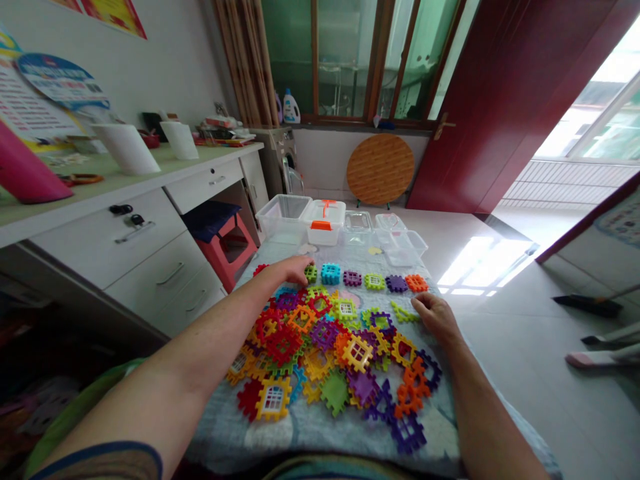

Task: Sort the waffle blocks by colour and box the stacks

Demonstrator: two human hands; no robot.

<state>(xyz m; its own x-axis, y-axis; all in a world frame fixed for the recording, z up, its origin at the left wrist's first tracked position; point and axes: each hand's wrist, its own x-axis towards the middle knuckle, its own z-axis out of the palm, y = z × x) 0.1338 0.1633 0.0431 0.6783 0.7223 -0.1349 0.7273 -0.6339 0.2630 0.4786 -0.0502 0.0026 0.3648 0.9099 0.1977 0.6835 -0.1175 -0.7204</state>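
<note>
My left hand [299, 269] reaches to the far side of the cloth, its fingers closed on a green building block [311, 273]. That block stands in a row with a cyan block [331, 273], a dark purple block [353, 278], a lime block with a white window [374, 281], a plain purple block [397, 284] and an orange block [417, 283]. At the right, my right hand [437, 313] rests with curled fingers by the end of a lime-green triangular piece [404, 312]. Whether it grips anything is hidden. A heap of colourful interlocking blocks [320, 363] lies between my arms.
Beyond the row stand an open clear bin [283, 217], a white lidded box with orange latches [325, 233] and clear plastic containers [407, 250]. A red stool [233, 243] and white drawers [150, 233] are on the left. A round wooden tabletop [381, 168] leans by the wall.
</note>
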